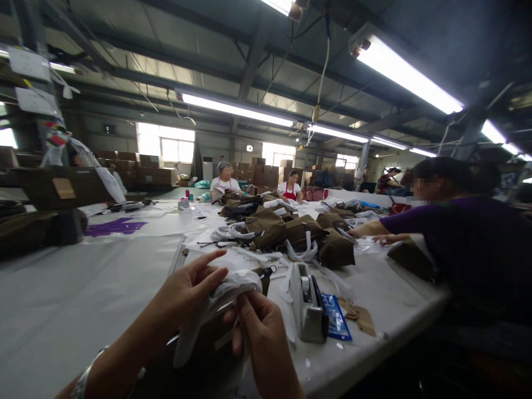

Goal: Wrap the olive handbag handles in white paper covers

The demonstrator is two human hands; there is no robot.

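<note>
I see the white-wrapped handle (239, 281) just left of the tape dispenser (310, 316). My right hand (261, 327) pinches it, thumb to finger; my left hand (193, 282) hangs half open alongside, contact unclear. Brown bags (266, 224) lie beyond the dispenser.

Two hands at a white-wrapped bag handle (241, 280) over a worktable (124, 288).
The right hand (260, 324) pinches the wrapping between thumb and fingers; the left hand (193, 285) is beside it, fingers spread apart, above a dark bag (166, 368). Just right stand a tape dispenser (310, 310) and a blue packet (337, 318); beyond lies a heap of brown bags (270, 227), and a person in purple (465, 244) reaches in from the right.
</note>
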